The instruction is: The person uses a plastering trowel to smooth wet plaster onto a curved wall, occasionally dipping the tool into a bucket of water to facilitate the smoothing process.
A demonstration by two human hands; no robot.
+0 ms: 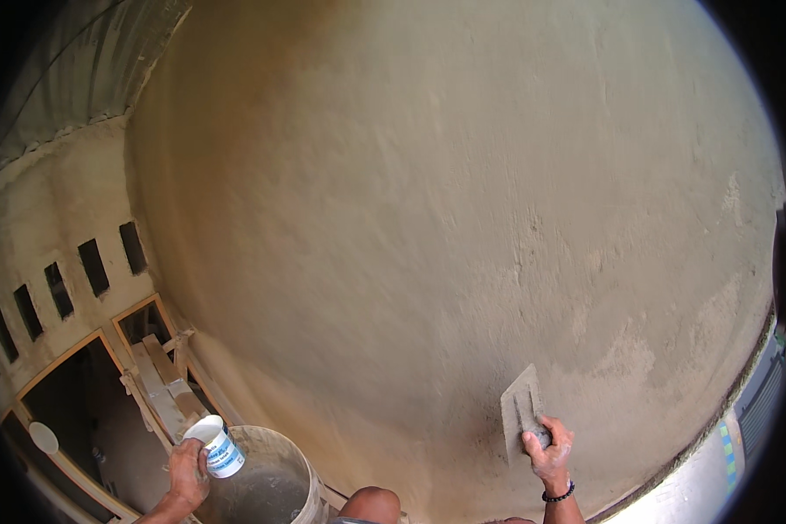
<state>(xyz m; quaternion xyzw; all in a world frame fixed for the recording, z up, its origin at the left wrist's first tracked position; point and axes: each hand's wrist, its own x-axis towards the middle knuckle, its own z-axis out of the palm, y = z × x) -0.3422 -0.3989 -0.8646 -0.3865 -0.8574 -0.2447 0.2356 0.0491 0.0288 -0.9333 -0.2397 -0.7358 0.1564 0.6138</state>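
My left hand is closed round the side of a small white and blue plastic tub. The tub is tilted, its open mouth facing up and left, beside the rim of a large bucket with grey contents. On the right, my right hand grips the handle of a plastering trowel. The trowel's flat, cement-smeared blade lies at or close to the grey plastered wall; whether it touches cannot be told. A dark beaded bracelet sits on my right wrist.
Wooden planks lean at the left by wood-framed openings. Narrow dark slots run along the left wall. My knee shows at the bottom edge. Rougher, paler patches mark the wall at right.
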